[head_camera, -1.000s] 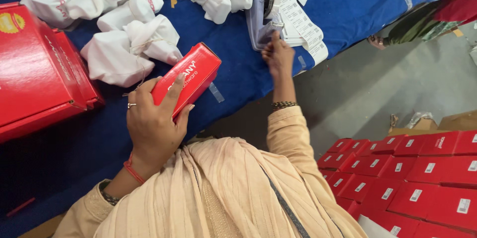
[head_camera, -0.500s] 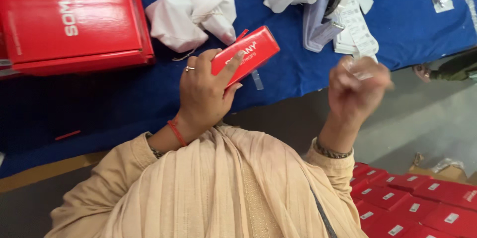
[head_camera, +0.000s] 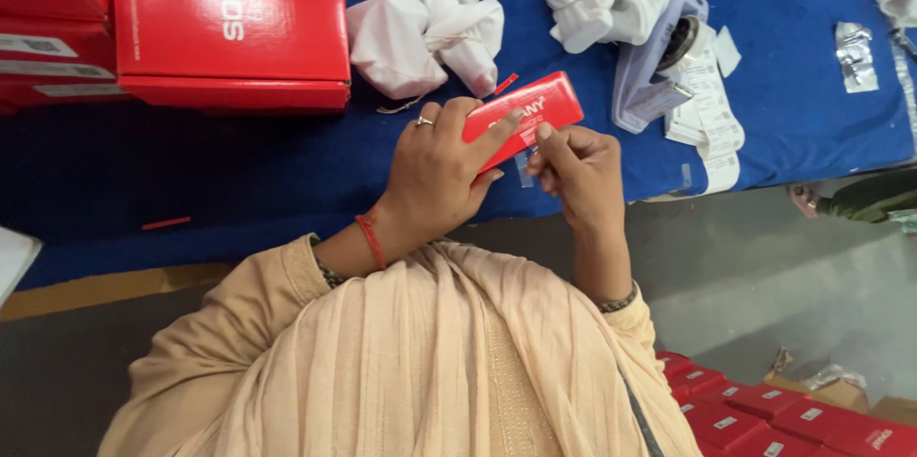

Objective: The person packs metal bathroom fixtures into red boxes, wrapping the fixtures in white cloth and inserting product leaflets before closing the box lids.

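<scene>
Centre of the frame: a small, flat red cardboard box (head_camera: pixel 523 118) held just above the blue tabletop (head_camera: pixel 239 180), the left hand (head_camera: pixel 435 170) wrapped around its near end in a firm grip. The right hand (head_camera: pixel 578 170) pinches a short strip of clear tape (head_camera: pixel 523 163) at the box's lower edge, fingers closed on it. Sealing looks under way, not finished. White cloth pouches (head_camera: pixel 430 32) lie above, a lilac tape dispenser (head_camera: pixel 659 61) upper right, big red cartons (head_camera: pixel 229 18) upper left, and more small red boxes (head_camera: pixel 764 414) lower right.
</scene>
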